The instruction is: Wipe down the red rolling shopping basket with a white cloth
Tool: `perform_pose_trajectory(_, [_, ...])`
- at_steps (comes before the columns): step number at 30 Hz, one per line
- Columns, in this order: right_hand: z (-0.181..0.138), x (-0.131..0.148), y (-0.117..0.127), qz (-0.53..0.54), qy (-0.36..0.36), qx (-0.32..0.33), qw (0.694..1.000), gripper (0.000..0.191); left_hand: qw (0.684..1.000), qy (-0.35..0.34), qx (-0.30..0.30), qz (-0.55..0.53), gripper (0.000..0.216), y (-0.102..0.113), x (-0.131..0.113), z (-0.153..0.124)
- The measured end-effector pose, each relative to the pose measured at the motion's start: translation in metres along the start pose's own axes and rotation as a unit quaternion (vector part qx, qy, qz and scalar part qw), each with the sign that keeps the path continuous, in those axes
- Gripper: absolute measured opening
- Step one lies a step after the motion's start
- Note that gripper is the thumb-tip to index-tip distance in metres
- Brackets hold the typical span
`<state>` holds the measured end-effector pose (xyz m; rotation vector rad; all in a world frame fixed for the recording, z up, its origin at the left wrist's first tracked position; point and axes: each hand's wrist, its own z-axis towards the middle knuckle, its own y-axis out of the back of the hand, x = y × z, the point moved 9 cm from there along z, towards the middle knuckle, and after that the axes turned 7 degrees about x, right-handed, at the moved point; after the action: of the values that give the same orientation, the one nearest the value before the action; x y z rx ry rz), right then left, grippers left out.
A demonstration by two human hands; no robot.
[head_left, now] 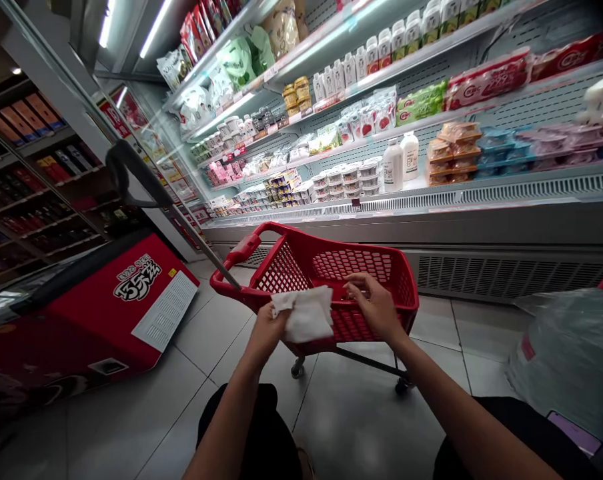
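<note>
My left hand [267, 328] is closed round a white cloth [305, 313], held against the near rim of a red plastic shopping basket on wheels [326, 267]. My right hand [374, 303] rests on the same near rim just right of the cloth, fingers curled over the edge. The basket looks empty inside. Its long grey pull handle [146, 180] leans up and to the left, ending in a black grip.
An open chiller [431, 153] with milk bottles, yoghurt cups and packets runs along the back and right. A red chest freezer [106, 307] stands at left. A clear plastic bag [571, 353] and a phone [574, 432] are at lower right. Grey tiled floor [371, 413] below.
</note>
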<state>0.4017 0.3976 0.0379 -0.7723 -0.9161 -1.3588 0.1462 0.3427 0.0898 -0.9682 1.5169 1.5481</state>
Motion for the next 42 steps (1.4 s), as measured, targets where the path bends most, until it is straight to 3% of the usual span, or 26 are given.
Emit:
perform_pose_trajectory(2, [-0.005, 0.005, 0.007, -0.148, 0.051, -0.016, 0.988, 0.035, 0.980, -0.081, -0.145, 0.109, 0.036, 0.037, -0.018, -0.002])
perform_pose_trajectory(4, [-0.013, 0.004, -0.002, -0.285, 0.085, 0.008, 0.955, 0.039, 0.920, -0.168, -0.246, 0.255, 0.034, 0.045, -0.039, -0.009])
perform_pose_trajectory(6, [-0.022, 0.000, -0.016, -0.382, 0.111, 0.044, 0.916, 0.040, 0.857, -0.219, -0.244, 0.398, 0.046, 0.020, -0.042, -0.011])
perform_pose_trajectory(8, [-0.030, -0.004, -0.028, -0.446, 0.132, 0.066, 0.883, 0.038, 0.811, -0.231, -0.161, 0.512, 0.055, -0.022, -0.025, -0.009])
perform_pose_trajectory(10, [-0.034, -0.006, -0.034, -0.488, 0.137, 0.074, 0.859, 0.035, 0.786, -0.203, -0.147, 0.565, 0.064, -0.045, -0.001, -0.012])
perform_pose_trajectory(14, [-0.033, -0.007, -0.034, -0.524, 0.116, 0.077, 0.840, 0.030, 0.793, -0.169, -0.148, 0.566, 0.075, -0.056, 0.024, -0.015])
perform_pose_trajectory(20, [-0.026, -0.011, -0.032, -0.515, 0.099, 0.069, 0.849, 0.029, 0.802, -0.157, -0.118, 0.564, 0.082, -0.047, 0.020, 0.005])
perform_pose_trajectory(23, [-0.028, -0.008, -0.036, -0.487, 0.128, 0.053, 0.862, 0.044, 0.805, -0.140, -0.123, 0.563, 0.082, -0.048, 0.020, 0.014])
perform_pose_trajectory(26, [-0.033, -0.003, -0.044, -0.467, 0.169, 0.058, 0.866, 0.068, 0.809, -0.144, -0.132, 0.554, 0.082, -0.063, 0.022, 0.018])
perform_pose_trajectory(31, [-0.036, -0.007, -0.049, -0.476, 0.171, 0.076, 0.859, 0.082, 0.800, -0.219, -0.070, 0.554, 0.081, -0.104, 0.026, 0.017])
perform_pose_trajectory(33, [-0.037, -0.008, -0.047, -0.474, 0.168, 0.083, 0.860, 0.084, 0.792, -0.235, -0.055, 0.561, 0.081, -0.095, 0.025, 0.019])
perform_pose_trajectory(35, [-0.037, -0.009, -0.044, -0.470, 0.165, 0.084, 0.863, 0.086, 0.790, -0.228, -0.060, 0.566, 0.081, -0.069, 0.024, 0.025])
perform_pose_trajectory(37, [-0.037, -0.009, -0.043, -0.467, 0.164, 0.084, 0.865, 0.087, 0.795, -0.197, -0.102, 0.564, 0.079, -0.035, 0.022, 0.031])
perform_pose_trajectory(39, [-0.037, -0.009, -0.045, -0.468, 0.161, 0.082, 0.865, 0.089, 0.800, -0.164, -0.144, 0.560, 0.076, -0.018, 0.021, 0.034])
perform_pose_trajectory(40, [-0.036, -0.009, -0.046, -0.471, 0.159, 0.081, 0.864, 0.091, 0.802, -0.154, -0.152, 0.556, 0.076, -0.020, 0.022, 0.034])
perform_pose_trajectory(42, [-0.036, -0.010, -0.049, -0.483, 0.156, 0.080, 0.858, 0.093, 0.805, -0.171, -0.129, 0.553, 0.080, -0.052, 0.024, 0.031])
